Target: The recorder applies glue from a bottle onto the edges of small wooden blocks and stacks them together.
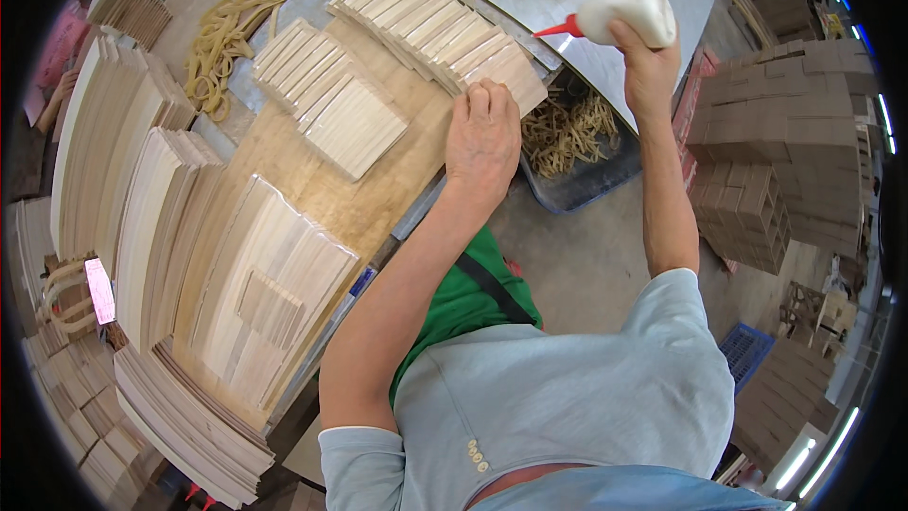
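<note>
My right hand (651,64) is wrapped round a white squeeze glue bottle (613,17), held up and tipped sideways with its red nozzle pointing left. Below that nozzle, a long row of overlapping pale wooden slats (421,19) lies along the far side of the worktable (416,142). The fingers of my left hand (482,137) are bent together over the edge of the nearest slat; the thumb is hidden. A shorter row of slats (352,128) lies to the left, with shiny wet-looking lines along its edges.
Tall stacks of wooden boards (142,199) line the left side, near a flat panel of strips (274,274). Tan bands (222,47) lie in a heap beyond; more fill a dark tray (577,191) by the table. Brown carton stacks (776,123) stand right. Another person's hand (61,90) shows far left.
</note>
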The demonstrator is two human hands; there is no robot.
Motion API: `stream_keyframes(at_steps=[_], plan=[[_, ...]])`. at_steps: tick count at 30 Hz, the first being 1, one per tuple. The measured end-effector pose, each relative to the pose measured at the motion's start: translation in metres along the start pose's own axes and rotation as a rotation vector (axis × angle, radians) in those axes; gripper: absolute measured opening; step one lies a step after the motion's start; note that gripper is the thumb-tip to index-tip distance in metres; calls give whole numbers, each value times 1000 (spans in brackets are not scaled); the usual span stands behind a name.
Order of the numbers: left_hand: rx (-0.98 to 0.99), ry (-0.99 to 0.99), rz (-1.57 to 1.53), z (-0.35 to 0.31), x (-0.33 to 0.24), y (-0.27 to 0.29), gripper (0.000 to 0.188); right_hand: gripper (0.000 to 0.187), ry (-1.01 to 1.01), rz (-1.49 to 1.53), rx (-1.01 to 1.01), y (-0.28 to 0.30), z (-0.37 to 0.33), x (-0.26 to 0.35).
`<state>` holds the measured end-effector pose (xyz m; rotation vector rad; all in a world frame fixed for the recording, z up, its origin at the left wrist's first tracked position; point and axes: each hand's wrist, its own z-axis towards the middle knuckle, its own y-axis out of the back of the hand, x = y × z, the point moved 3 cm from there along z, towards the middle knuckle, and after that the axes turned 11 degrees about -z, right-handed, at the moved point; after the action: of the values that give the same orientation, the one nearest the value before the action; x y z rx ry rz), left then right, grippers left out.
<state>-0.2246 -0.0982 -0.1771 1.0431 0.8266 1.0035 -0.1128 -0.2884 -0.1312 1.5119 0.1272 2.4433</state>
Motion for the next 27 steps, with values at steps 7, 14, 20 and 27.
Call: stream_keyframes(at_steps=[7, 14, 20, 27], plan=[[-135, 2, -41, -3, 5, -6, 43, 37, -273, 484, -94, 28, -17, -6], [-33, 66, 0, 11, 33, 4, 46, 43, -442, 722, -154, 39, -29, -4], [-251, 56, -28, 1, 37, 2, 47, 52, -501, 770, 90, 27, -20, 11], [-337, 32, -843, -90, 7, 44, 33, 57, -508, 528, 407, -62, 8, 83]])
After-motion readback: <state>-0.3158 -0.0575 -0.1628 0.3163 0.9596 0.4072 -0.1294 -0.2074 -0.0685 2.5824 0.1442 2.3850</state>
